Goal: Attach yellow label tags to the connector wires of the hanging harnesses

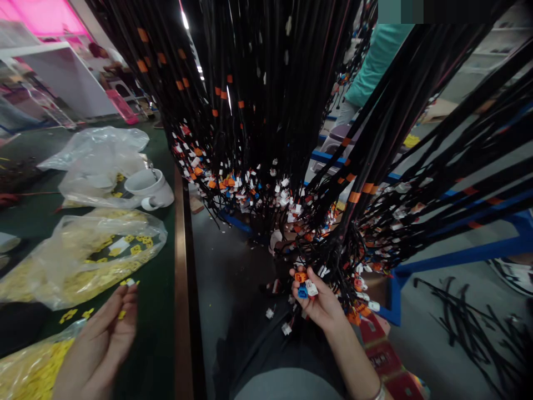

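My left hand [102, 339] is over the green table top at the left, its fingers closed together around small yellow plastic pieces [121, 315]. A whitish-yellow piece [130, 282] shows at the fingertips. Lower in the middle, my right hand [320, 305] is turned palm up and gripping a cluster of wire connectors: an orange connector [300, 276], a white connector [311, 287] and a blue connector [302, 291]. Their black cables run up into a thick hanging bundle of wire harnesses [341, 228]. Two white connectors [286, 328] dangle just below this hand.
Plastic bags of yellow pieces [141, 222] and a white mug [160, 194] are on the green table [156, 311]. More harnesses [266, 83] hang ahead. A blue metal frame [449, 250] stands to the right, with black cables [470, 328] on the floor. A person in a teal shirt [378, 61] is beyond.
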{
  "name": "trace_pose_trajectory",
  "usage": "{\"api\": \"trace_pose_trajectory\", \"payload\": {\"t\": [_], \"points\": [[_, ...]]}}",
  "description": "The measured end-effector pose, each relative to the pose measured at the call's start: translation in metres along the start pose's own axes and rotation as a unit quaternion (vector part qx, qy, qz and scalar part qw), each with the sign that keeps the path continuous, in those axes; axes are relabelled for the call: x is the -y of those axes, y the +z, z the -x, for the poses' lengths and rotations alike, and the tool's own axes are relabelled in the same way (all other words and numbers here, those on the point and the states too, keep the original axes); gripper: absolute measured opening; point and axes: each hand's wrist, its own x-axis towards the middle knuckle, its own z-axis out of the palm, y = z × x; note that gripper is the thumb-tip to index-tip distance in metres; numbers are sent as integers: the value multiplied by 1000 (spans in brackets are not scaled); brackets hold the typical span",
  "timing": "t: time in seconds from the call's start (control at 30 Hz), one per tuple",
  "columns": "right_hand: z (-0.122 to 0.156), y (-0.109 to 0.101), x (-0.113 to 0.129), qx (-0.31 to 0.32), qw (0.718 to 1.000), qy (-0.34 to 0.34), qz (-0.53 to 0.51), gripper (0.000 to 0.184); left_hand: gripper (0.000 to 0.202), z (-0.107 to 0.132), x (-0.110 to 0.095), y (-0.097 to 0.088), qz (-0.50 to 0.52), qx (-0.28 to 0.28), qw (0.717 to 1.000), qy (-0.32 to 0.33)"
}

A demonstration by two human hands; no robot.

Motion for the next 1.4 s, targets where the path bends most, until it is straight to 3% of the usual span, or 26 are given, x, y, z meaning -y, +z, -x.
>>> {"api": "trace_pose_trajectory", "payload": {"t": [0.13,0.23,0.33,0.47,0.57,0.7,0.87,1.07,1.23,1.4], "points": [[-1,1,2,11,1000,9,-9,18,24,14,29,42,-4,161,983,-83],[-4,2,5,14,1000,11,1,18,11,24,66,74,-23,291,944,-154],[-9,5,7,5,1000,16,13,21,17,31,104,106,-59,379,899,-211],[-19,10,6,-10,1000,14,19,22,19,31,140,143,-76,420,880,-208],[-27,14,4,-25,999,-6,21,20,23,21,159,160,-95,443,872,-187],[-39,18,2,-19,1000,-15,7,21,22,4,177,164,-97,434,879,-171],[-54,16,2,-6,999,-43,2,22,20,-8,184,155,-132,451,860,-199],[-58,8,1,-7,998,-58,-9,22,28,-6,186,151,-159,498,825,-213],[-54,3,1,-17,998,-65,0,21,28,-4,184,151,-205,461,841,-196],[-54,3,0,-25,997,-71,14,23,27,-1,182,151,-218,468,833,-198]]}}
